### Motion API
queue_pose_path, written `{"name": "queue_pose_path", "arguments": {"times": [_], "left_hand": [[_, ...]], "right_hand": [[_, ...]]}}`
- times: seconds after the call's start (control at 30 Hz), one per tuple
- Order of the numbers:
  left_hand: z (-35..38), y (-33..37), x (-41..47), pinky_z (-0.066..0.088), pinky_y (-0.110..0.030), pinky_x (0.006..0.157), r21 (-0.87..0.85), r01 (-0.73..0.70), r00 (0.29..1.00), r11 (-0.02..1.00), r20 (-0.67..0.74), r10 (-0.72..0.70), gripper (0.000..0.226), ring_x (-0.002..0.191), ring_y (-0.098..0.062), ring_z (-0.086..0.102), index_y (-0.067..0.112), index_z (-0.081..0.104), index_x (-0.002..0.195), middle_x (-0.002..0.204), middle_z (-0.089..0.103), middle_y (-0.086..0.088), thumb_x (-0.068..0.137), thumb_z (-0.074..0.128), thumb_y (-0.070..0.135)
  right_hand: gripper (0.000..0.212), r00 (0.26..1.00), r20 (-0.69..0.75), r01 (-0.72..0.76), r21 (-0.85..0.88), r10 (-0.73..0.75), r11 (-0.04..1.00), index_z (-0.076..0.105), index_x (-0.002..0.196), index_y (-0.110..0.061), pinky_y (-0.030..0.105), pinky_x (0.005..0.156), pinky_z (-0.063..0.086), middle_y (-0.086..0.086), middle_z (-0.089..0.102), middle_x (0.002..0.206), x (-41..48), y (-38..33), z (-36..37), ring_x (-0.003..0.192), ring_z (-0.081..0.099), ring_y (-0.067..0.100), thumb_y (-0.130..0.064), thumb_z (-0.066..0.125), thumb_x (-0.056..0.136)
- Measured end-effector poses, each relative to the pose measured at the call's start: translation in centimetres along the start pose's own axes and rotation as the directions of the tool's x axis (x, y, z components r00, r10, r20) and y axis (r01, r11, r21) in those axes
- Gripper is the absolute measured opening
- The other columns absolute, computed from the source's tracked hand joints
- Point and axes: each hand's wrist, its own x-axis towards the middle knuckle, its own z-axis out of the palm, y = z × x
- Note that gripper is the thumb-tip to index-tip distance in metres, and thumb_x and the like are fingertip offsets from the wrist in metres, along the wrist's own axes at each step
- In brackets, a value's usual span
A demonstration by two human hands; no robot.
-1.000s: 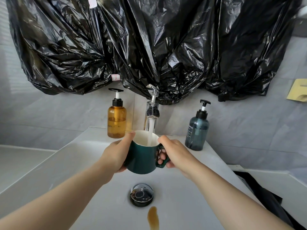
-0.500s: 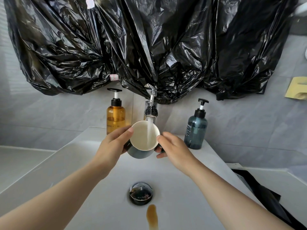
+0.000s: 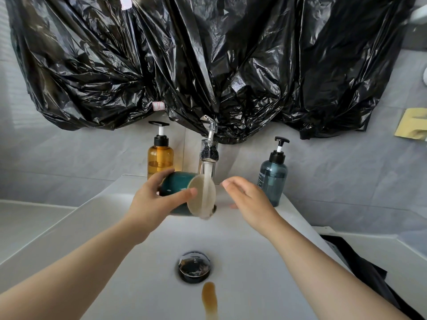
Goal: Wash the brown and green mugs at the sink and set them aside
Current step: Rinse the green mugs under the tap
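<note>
left grip (image 3: pixel 150 204) clasps tipped green mug (image 3: pixel 176 184) | right grip (image 3: pixel 249 199) spread, just clear of mug

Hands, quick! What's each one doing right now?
Left hand: grips the green mug, tipped sideways under the running tap.
Right hand: open, holding nothing.

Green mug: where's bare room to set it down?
Bare: the counter left of the sink, and its rim left of the amber bottle. Crowded: back ledge with tap and blue bottle; black cloth lies right of the sink.
</note>
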Motion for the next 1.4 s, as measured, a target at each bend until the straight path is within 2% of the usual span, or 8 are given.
{"name": "queue_pose_path", "arguments": {"times": [0.23,0.5,0.6,0.7,0.77,0.87,1.17,1.4], "left_hand": [[-0.6,0.2,-0.1,0.040,-0.031,0.092,0.561,-0.344,0.908,0.753,-0.003,0.418,0.076,0.114,-0.021,0.043,0.037,0.054,0.132,0.124,0.048,0.005,0.066,0.089,0.024],[-0.4,0.9,-0.3,0.037,-0.045,0.103,0.675,-0.394,0.808,0.624,-0.070,0.586,0.079,0.124,-0.030,0.032,0.028,0.054,0.135,0.138,0.042,-0.005,0.065,0.088,0.013],[-0.4,1.1,-0.4,0.039,-0.031,0.096,0.605,-0.352,0.856,0.714,-0.099,0.507,0.077,0.119,-0.024,0.038,0.034,0.053,0.134,0.131,0.045,0.002,0.067,0.088,0.017],[-0.4,1.2,-0.1,0.046,-0.018,0.068,0.204,-0.144,0.972,0.968,-0.153,0.177,0.065,0.093,-0.017,0.059,0.033,0.056,0.126,0.111,0.058,0.000,0.070,0.087,0.017],[-0.3,1.1,0.1,0.052,-0.028,0.068,-0.108,0.071,0.990,0.992,-0.111,-0.083,0.057,0.091,-0.018,0.062,0.028,0.059,0.123,0.114,0.061,-0.003,0.073,0.085,0.019],[-0.1,0.7,0.0,0.054,-0.042,0.075,-0.180,0.256,0.963,0.950,-0.032,-0.266,0.052,0.096,-0.024,0.059,0.022,0.059,0.125,0.117,0.060,-0.007,0.078,0.080,0.027],[0.7,0.8,-0.6,0.055,-0.041,0.068,-0.187,0.281,0.960,0.941,0.060,-0.274,0.052,0.105,-0.030,0.061,0.018,0.054,0.121,0.114,0.060,-0.008,0.079,0.074,0.041],[0.7,-0.1,-0.4,0.057,-0.030,0.077,-0.233,0.160,0.987,0.959,0.043,-0.154,0.105,0.103,-0.024,0.069,0.018,0.050,0.134,0.122,0.065,-0.009,0.042,0.093,0.039]], "right_hand": [[0.013,0.999,0.040,0.022,-0.127,-0.017,0.992,0.058,0.098,-0.033,0.026,0.085,0.044,-0.014,0.061,0.104,-0.1,-0.3,-0.2,0.094,0.057,0.007,-0.041,0.048,0.098],[0.014,0.998,0.066,-0.001,-0.149,0.011,0.989,0.060,0.098,-0.029,0.021,0.080,0.039,-0.012,0.062,0.106,-0.1,0.1,0.0,0.079,0.053,0.000,-0.041,0.052,0.097],[0.021,0.996,0.083,-0.028,-0.141,0.040,0.990,0.063,0.106,-0.024,0.023,0.082,0.042,-0.009,0.063,0.109,0.0,0.1,0.0,0.088,0.056,0.007,-0.040,0.052,0.097],[0.021,0.995,0.085,-0.033,-0.143,0.046,0.989,0.062,0.108,-0.024,0.028,0.086,0.048,-0.006,0.064,0.112,-0.1,0.1,0.2,0.090,0.058,0.009,-0.040,0.053,0.097],[0.023,0.996,0.076,-0.038,-0.123,0.047,0.992,0.062,0.111,-0.024,0.037,0.093,0.051,-0.005,0.063,0.112,-0.1,0.1,0.4,0.100,0.059,0.010,-0.040,0.054,0.096],[0.036,0.992,0.102,-0.067,-0.096,0.077,0.993,0.059,0.125,-0.021,0.041,0.097,0.051,-0.002,0.061,0.121,-0.1,-0.1,0.6,0.111,0.057,0.012,-0.042,0.053,0.096],[0.034,0.919,0.325,-0.288,0.172,0.222,0.942,0.057,0.121,-0.003,0.037,0.074,0.060,0.015,0.066,0.105,-0.6,-1.2,0.5,0.088,0.067,0.024,-0.029,0.049,0.101],[0.026,0.890,0.328,-0.438,0.414,0.317,0.798,0.052,0.121,0.001,0.046,0.079,0.060,0.022,0.063,0.111,-1.0,-1.6,2.2,0.083,0.069,0.027,-0.008,0.043,0.099]]}}
